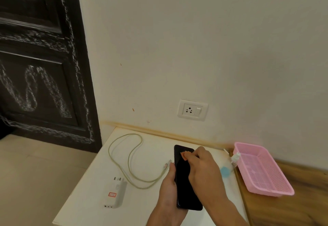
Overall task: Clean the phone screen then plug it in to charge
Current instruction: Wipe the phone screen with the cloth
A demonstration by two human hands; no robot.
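Note:
A black phone [182, 172] is held screen up over the white table [92, 190]. My left hand [168, 185] grips its left edge from below. My right hand [204, 167] presses a small orange cloth [184, 154] against the upper part of the screen. A pale charging cable [127, 156] lies looped on the table to the left, its plug end [166, 165] beside the phone. A white charger adapter [115, 193] lies near the table's front left. A wall socket with a switch [192, 110] is above the table.
A pink plastic basket [262, 170] sits on the wooden surface [292, 208] at the right. A small clear spray bottle [235, 158] and a blue cap [225, 171] lie between basket and phone. A dark chalk-marked door [44, 65] stands at left.

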